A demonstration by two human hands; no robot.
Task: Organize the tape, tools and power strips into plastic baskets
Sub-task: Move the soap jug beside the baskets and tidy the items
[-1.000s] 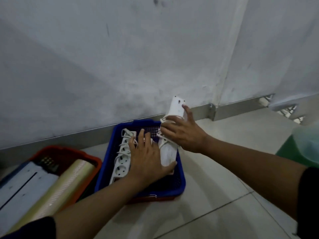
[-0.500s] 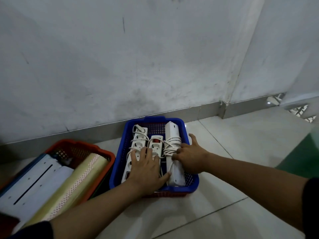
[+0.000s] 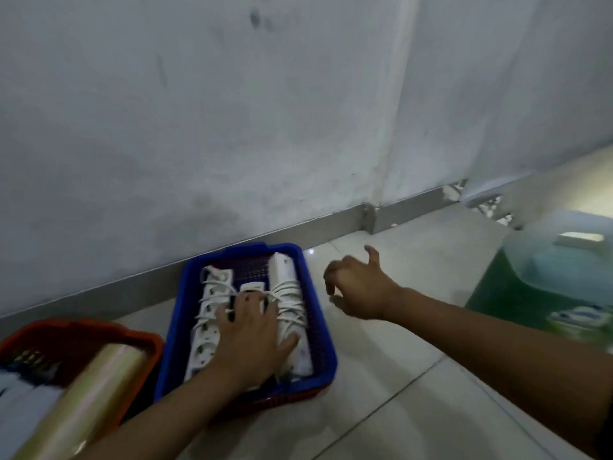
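A blue plastic basket [image 3: 316, 313] stands on the floor by the wall and holds three white power strips side by side. The left strip [image 3: 207, 313] has a cord wrapped around it, as does the right strip [image 3: 286, 287]. The middle strip [image 3: 252, 287] is mostly hidden under my left hand [image 3: 250, 336], which lies flat on the strips with fingers spread. My right hand [image 3: 358, 290] hovers over the floor just right of the basket, fingers loosely curled, thumb up, holding nothing.
An orange basket [image 3: 99, 333] at the lower left holds a long roll of clear film [image 3: 83, 403] and pale flat items. A green translucent container [image 3: 550, 280] stands at the right. The grey wall with a metal skirting [image 3: 331, 227] runs close behind the baskets.
My right hand laid the right power strip down into the blue basket, let it go and drew away to the right. My left hand stayed on the strips.
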